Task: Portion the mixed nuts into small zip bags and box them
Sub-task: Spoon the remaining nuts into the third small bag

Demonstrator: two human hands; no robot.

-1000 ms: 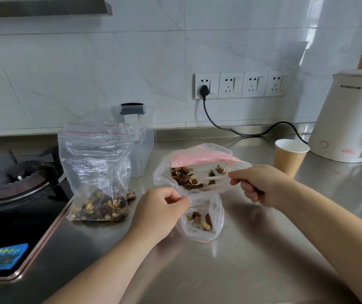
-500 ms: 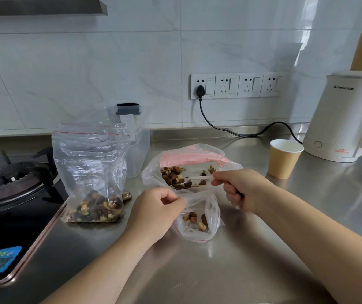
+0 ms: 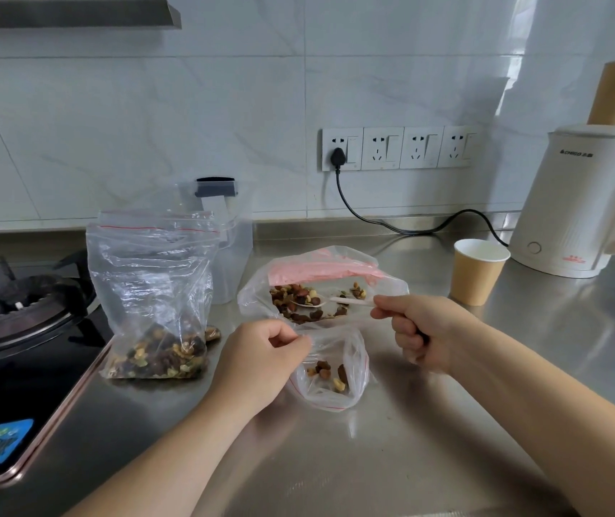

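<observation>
A small clear zip bag point(image 3: 335, 378) with a few nuts in its bottom lies on the steel counter, and my left hand point(image 3: 261, 363) pinches its open rim. Behind it sits a wider plastic bag with a pink strip point(image 3: 320, 272), holding loose mixed nuts point(image 3: 298, 298). My right hand point(image 3: 429, 330) grips the handle of a white plastic spoon point(image 3: 320, 302) whose bowl is down among those nuts. To the left stands an upright zip bag point(image 3: 153, 292) with nuts at its bottom. A clear plastic box point(image 3: 237, 236) stands behind that bag.
A gas hob point(image 3: 18, 319) takes up the left end of the counter. A paper cup point(image 3: 479, 270) and a white electric kettle point(image 3: 582, 203) stand at the right, its black cord point(image 3: 391, 227) running along the wall to the sockets.
My right hand has pushed the spoon leftward into the nuts of the wide bag. My left hand keeps its pinch on the small bag's rim. The camera view shifted slightly.
</observation>
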